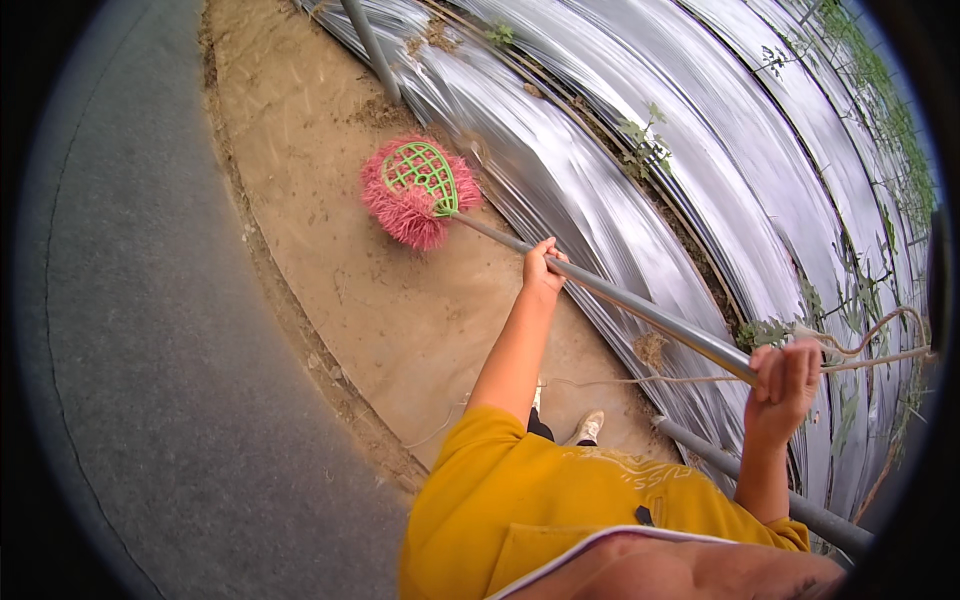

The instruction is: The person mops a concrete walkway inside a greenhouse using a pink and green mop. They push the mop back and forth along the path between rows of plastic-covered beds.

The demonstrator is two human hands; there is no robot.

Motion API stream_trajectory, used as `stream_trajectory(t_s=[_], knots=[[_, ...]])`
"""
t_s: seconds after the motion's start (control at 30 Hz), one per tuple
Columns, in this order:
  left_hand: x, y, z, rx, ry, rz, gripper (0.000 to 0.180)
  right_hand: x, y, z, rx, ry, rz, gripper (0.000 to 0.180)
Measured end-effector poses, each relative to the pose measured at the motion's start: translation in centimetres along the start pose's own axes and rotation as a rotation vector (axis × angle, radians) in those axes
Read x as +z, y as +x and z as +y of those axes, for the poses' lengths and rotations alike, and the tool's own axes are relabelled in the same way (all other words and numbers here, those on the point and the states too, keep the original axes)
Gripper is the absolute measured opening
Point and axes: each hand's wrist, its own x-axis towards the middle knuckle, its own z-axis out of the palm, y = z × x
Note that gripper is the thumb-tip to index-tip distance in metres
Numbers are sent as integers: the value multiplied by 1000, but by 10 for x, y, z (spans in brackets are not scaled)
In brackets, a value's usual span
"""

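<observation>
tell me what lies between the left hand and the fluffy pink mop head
Just a bare stretch of the grey mop pole lies between the left hand and the fluffy pink mop head, as the head view shows.

Dirt strip [300, 270], tan, curving. Left of it: dark grey pavement [150, 300], with a low crumbly soil ridge [325, 365] along the shared border. Right of the strip: wrinkled, shiny silver plastic sheeting [570, 160] in long rows; leafy green plants [648, 148] poking up between them; green grass [890, 100] farther right still. Grey metal post [372, 50] at the strip's upper right edge. Grey pipe [705, 450] from its lower right edge, running rightward. Dry straw clump [650, 350] just beside its right edge. Beige rope [880, 360] well right.
</observation>
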Motion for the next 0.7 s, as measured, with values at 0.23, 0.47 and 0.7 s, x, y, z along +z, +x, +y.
stream_trajectory(t_s=[0.23, 0.47, 0.7], knots=[[-40, -26, 14, 93, -32, 333, 19, -12, 19, 29, 302, 150, 246, 20], [7, -62, -34, 20, -113, 44, 16, -36, -2, -48, 0, 87, 16, 19], [-57, -30, -25, 57, -8, 286, 18, -26, -3, 20, 240, 53, 273, 19]])
